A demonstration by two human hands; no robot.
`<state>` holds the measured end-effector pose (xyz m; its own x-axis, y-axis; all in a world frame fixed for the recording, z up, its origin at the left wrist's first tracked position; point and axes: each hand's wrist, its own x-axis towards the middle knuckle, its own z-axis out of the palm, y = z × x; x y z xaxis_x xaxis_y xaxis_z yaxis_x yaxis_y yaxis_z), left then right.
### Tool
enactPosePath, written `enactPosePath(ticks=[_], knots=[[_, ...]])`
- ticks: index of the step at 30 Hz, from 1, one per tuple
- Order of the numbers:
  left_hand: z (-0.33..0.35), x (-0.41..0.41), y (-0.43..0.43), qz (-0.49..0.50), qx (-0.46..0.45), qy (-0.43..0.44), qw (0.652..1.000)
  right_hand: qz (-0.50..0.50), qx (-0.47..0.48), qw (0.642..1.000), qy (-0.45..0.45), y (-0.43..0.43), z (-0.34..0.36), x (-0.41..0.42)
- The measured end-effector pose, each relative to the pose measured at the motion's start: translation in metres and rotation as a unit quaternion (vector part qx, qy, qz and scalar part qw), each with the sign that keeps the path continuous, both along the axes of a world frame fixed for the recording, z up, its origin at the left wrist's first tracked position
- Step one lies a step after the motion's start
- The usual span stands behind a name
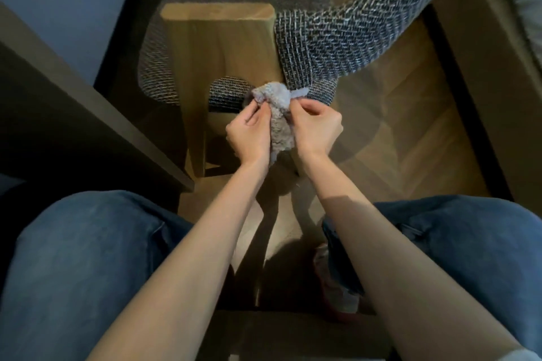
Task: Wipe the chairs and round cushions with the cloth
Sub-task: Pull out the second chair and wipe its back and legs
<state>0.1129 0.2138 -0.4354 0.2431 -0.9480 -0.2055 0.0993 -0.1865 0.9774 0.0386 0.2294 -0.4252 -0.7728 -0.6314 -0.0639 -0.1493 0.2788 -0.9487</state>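
- Pinching cloth point(279, 114) between left hand point(249, 132) and right hand point(318, 126), centre frame, both curled on it.
- Better spread into flat pad before wiping chair point(217, 41) above.

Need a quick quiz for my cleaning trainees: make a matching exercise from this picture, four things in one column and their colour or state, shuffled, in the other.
Things
1. cloth
2. chair back
3. woven cushion
4. jeans

Descriptions
A. blue, at the bottom of the view
B. light wood
C. pale grey and fluffy, pinched by the left hand and the right hand
D. dark weave with pale flecks

Pairs: 1-C, 2-B, 3-D, 4-A
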Motion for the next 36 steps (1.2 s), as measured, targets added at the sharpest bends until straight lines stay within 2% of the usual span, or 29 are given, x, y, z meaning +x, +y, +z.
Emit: enactPosePath(ticks=[2,4,9,12,15,17,20,24,29,31,33,36], knots=[[0.01,0.003,-0.003,0.001,-0.016,0.012,1.0,0.003,0.002,1.0,0.012,0.002,0.009,0.005],[0.014,0.006,-0.003,-0.016,-0.033,-0.011,0.999,0.006,0.006,1.0,0.011,0.005,0.01,0.01],[0.003,0.012,-0.009,-0.049,-0.075,-0.181,0.979,0.076,0.018,0.997,-0.022,0.007,-0.006,0.023],[-0.007,0.016,-0.021,-0.117,-0.086,-0.332,0.932,0.093,0.016,0.994,-0.051,0.006,-0.018,0.026],[-0.02,0.026,-0.022,-0.215,-0.104,-0.462,0.854,0.127,0.032,0.987,-0.096,0.004,-0.026,0.024],[-0.024,0.033,-0.021,-0.234,-0.143,-0.512,0.814,0.14,0.03,0.972,-0.186,0.003,-0.03,0.026],[-0.024,0.033,-0.025,-0.215,-0.185,-0.56,0.779,0.133,0.019,0.95,-0.281,-0.001,-0.034,0.03],[-0.026,0.034,-0.027,-0.203,-0.178,-0.575,0.772,0.106,0.015,0.924,-0.367,-0.007,-0.034,0.03],[-0.03,0.043,-0.024,-0.21,-0.204,-0.591,0.752,0.1,0.063,0.905,-0.408,-0.004,-0.041,0.036],[-0.037,0.05,-0.019,-0.233,-0.178,-0.591,0.751,0.106,0.083,0.899,-0.416,0.0,-0.044,0.039],[-0.046,0.058,-0.011,-0.244,-0.137,-0.572,0.771,0.104,0.087,0.9,-0.415,0.004,-0.045,0.042],[-0.044,0.062,-0.001,-0.179,-0.141,-0.505,0.833,0.095,0.046,0.903,-0.417,0.004,-0.04,0.045]])
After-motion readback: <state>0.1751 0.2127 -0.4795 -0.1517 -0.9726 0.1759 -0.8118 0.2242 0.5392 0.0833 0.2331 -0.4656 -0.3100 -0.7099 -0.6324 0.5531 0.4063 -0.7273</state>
